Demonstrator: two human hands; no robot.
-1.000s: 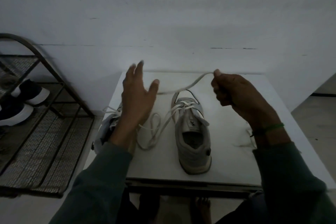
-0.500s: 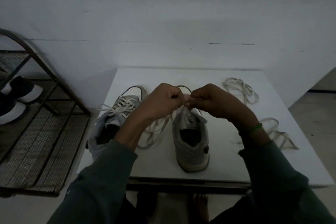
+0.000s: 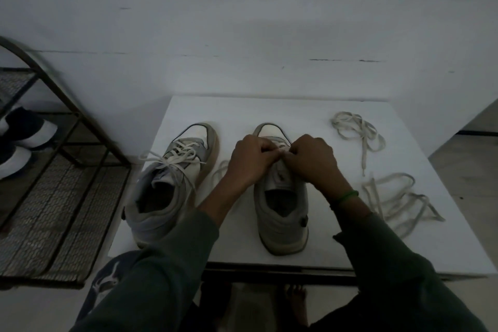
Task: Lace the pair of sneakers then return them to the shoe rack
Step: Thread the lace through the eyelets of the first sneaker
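White lace [image 3: 282, 152] in the clamped fingers [image 3: 265, 147] of left hand [image 3: 249, 163] and right hand [image 3: 314, 164], over the grey sneaker [image 3: 283, 215].

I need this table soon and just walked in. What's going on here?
A person is lacing sneakers on the table. The left hand and right hand both pinch the lace over one sneaker. The other sneaker, to its left, is already laced. Loose laces lie on the right. The rack stands at left; neither sneaker is on it.
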